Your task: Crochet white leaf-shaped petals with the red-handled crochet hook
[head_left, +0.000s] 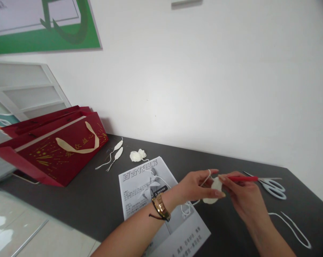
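Observation:
My left hand (195, 185) pinches a small white crocheted piece (216, 187) between thumb and fingers, with a strand looped over the index finger. My right hand (243, 194) grips a crochet hook (243, 178) by its red handle, fingertips against the crocheted piece. The hook's tip is hidden at the stitches. White yarn (157, 176) trails from my left hand across a printed sheet (189, 242) to a small yarn bundle (138, 155). Farther left lie two white leaf-shaped pieces (118, 154) with thread tails.
Scissors with pale handles (274, 189) lie just beyond my right hand. A loose white cord (297, 230) curves at the dark table's (97, 200) right side. Red paper bags (54, 160) stand at the left end, and a white wall (204, 89) rises behind.

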`<state>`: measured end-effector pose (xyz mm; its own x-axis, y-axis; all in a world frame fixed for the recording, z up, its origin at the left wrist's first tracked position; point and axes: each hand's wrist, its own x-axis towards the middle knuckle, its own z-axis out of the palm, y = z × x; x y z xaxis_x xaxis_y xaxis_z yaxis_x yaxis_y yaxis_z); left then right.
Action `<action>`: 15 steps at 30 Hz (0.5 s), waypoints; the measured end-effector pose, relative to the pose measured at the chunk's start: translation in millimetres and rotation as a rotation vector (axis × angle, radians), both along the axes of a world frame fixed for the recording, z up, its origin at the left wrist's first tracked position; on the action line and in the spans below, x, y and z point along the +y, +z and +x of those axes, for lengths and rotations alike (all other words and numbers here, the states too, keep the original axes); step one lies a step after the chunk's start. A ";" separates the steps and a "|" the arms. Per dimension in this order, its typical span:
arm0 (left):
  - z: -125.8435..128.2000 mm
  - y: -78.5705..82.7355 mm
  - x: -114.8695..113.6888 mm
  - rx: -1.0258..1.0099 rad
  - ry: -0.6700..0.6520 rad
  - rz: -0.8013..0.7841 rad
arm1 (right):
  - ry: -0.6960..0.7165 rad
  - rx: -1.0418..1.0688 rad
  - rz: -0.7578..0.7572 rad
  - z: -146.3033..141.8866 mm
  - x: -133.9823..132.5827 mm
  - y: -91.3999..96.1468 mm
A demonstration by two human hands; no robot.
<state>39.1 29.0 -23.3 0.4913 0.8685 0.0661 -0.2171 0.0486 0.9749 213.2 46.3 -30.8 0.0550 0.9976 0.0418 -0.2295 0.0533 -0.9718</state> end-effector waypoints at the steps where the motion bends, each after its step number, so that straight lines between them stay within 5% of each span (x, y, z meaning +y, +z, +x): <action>1: 1.4 -2.7 1.7 -0.032 0.024 -0.040 | -0.006 -0.060 0.049 -0.4 -1.4 -1.7; 5: 4.9 -9.5 4.7 -0.048 0.109 -0.071 | -0.039 -0.178 0.136 -3.1 -4.0 -8.0; 15: 12.1 -5.0 -1.3 -0.118 0.253 -0.047 | -0.011 0.157 -0.082 -10.2 1.3 -5.9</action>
